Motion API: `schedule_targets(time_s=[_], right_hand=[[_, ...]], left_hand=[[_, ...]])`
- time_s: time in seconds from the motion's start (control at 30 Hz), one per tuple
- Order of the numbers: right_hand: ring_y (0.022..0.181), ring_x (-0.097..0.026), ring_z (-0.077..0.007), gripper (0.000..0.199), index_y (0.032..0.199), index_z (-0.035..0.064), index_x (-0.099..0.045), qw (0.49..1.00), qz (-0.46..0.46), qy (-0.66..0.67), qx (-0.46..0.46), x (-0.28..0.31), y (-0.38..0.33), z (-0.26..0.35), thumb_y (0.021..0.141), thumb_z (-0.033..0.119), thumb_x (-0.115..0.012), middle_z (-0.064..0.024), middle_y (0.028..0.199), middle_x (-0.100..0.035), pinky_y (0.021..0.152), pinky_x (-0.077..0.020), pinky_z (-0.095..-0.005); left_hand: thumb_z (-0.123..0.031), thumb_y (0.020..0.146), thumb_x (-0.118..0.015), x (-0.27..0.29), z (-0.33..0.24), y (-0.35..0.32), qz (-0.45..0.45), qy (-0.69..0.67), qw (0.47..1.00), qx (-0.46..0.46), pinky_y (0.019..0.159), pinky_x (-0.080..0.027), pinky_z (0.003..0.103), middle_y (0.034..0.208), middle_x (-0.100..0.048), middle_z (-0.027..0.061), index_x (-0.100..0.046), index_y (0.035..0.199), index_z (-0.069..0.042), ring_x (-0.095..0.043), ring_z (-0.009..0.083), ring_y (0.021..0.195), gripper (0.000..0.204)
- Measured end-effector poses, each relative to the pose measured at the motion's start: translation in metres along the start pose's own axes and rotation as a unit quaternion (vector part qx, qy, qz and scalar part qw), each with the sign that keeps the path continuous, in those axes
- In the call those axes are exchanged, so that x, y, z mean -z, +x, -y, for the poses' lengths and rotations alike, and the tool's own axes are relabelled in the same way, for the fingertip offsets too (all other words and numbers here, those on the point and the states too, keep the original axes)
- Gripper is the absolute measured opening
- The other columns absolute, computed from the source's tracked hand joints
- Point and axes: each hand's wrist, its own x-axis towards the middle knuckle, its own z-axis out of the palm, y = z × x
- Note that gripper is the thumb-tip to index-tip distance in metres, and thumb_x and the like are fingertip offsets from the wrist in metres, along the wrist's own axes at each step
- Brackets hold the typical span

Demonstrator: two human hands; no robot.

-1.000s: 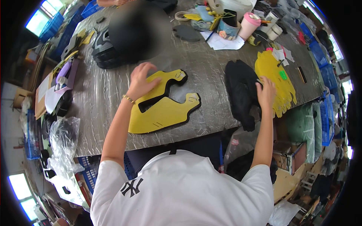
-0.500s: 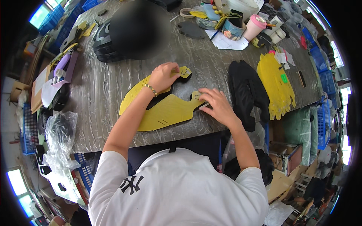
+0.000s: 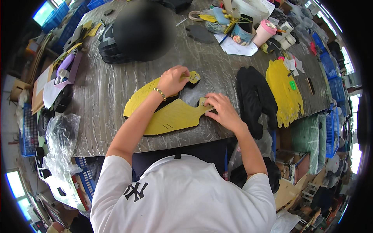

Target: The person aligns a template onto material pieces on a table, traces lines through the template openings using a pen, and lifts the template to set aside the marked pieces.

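A yellow U-shaped pattern piece lies flat on the grey table in front of me. My left hand lies on its far arm, with the fingers curled over that arm's tip. My right hand holds the tip of the near arm. A small black patch shows between the two arms. A bead bracelet is on my left wrist.
A heap of black fabric pieces lies right of my right hand, with a stack of yellow patterns beyond it. A black helmet-like object sits at the far left. A pink cup, tape and papers crowd the far edge. Plastic bags hang at the left.
My right hand left the yellow stack at the right and came onto the near arm of the pattern piece. My left hand stayed on the far arm, and the piece turned slightly.
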Motion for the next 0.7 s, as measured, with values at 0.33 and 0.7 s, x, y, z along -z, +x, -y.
schedule_targets(time_s=[0.33, 0.7], right_hand=[[0.105, -0.052, -0.0263, 0.033, 0.093, 0.0084, -0.052, 0.997, -0.015, -0.063, 0.040, 0.002, 0.007, 0.001, 0.071, 0.013, -0.077, -0.0065, 0.113, -0.058, 0.089, -0.0372, -0.0383], [0.097, -0.053, -0.0211, 0.034, 0.092, 0.0092, -0.054, 0.997, 0.029, -0.060, 0.036, 0.003, 0.013, -0.003, 0.067, 0.009, -0.078, 0.0000, 0.092, -0.057, 0.083, -0.0372, -0.0362]], left_hand=[[-0.025, 0.070, -0.077, 0.006, 0.004, 0.017, 0.119, 0.063, 0.990, 0.039, 0.076, -0.051, 0.041, 0.087, -0.067, 0.0067, -0.057, 0.084, -0.010, -0.064, 0.0306, 0.088, 0.028], [-0.023, 0.068, -0.078, 0.004, 0.017, 0.022, 0.127, 0.043, 0.991, -0.012, 0.080, -0.050, 0.042, 0.091, -0.068, 0.0061, -0.058, 0.087, -0.010, -0.063, 0.0319, 0.093, 0.031]])
